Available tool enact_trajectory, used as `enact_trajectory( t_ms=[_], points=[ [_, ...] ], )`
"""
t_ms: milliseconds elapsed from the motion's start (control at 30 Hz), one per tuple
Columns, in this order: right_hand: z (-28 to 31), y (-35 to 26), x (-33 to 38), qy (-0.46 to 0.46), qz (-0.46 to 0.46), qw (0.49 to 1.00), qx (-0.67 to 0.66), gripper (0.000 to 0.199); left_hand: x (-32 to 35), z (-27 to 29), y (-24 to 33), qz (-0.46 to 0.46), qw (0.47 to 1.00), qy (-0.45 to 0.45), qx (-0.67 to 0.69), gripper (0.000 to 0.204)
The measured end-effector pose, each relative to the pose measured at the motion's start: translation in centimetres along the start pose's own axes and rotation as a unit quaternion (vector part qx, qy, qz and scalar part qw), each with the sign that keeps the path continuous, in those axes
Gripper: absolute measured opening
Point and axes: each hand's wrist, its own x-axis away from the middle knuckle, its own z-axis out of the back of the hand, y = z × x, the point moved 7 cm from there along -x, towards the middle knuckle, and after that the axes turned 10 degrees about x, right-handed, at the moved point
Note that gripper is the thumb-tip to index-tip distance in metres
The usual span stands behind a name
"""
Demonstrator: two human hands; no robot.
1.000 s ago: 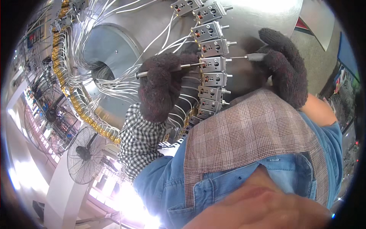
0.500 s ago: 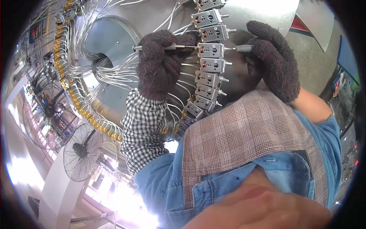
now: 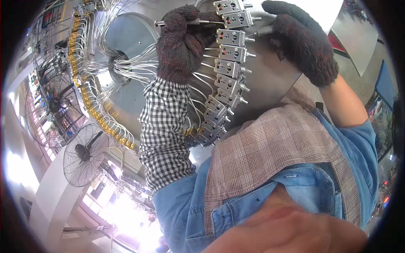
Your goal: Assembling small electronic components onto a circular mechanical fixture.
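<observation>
Bright workshop around a metal worktop (image 3: 272,86)

Head view, only one. Glare at lower left of frame; wire-guarded fan (image 3: 83,152) left of centre, below mid-height. Upper left: round grey plate (image 3: 141,31), white wires (image 3: 137,66) fanning from its central hole, arc of gold-coloured fittings (image 3: 89,105) beyond.

Row of metal blocks (image 3: 228,67) curves from top centre down toward mid-frame. Block of interest (image 3: 237,19): upper centre, second full one from the top edge.

Left hand (image 3: 179,46), dark knit glove, upper centre-left: fingers wrapped round a slim tool (image 3: 205,22), tip at the block's left end. Contact too small to tell. Right hand (image 3: 301,44), gloved, upper right: pinching a grey-handled tool (image 3: 265,30), its tip near the pins on the row's right side; touching or not, cannot tell.

Handling, my judgement: keep the slim tool in line with the block, press lightly, brace the left wrist, bring the opposite tip square to the pin, keep wires clear of both shafts.

Bearings: block's long axis runs left–right, right end slightly raised, pin pointing right. Slim tool nearly level, pointing right; grey-handled tool points left, dipping slightly.
</observation>
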Motion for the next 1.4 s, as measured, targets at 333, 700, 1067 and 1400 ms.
enact_trajectory(
  t_ms=[333, 700, 1067, 1400],
  points=[
    [0.2, -9.4, -6.6, 0.007, 0.302, 0.848, 0.436, 0.026, -8.1, 0.6, 3.2, -0.116, 0.989, 0.093, -0.002, 0.029],
    [6.4, -12.2, -6.9, 0.101, -0.009, 0.977, 0.185, 0.029, -10.9, -7.8, 1.5, -0.081, 0.989, 0.12, -0.043, 0.033],
    [4.7, -11.1, -6.9, 0.077, 0.014, 0.997, -0.016, 0.028, -9.8, -7.3, 1.7, -0.114, 0.993, 0.029, -0.014, 0.034],
    [5.7, -13.4, -6.7, 0.004, 0.287, 0.896, 0.34, 0.03, -9.5, -6.9, 1.4, -0.114, 0.993, 0.031, 0.027, 0.032]
  ],
)
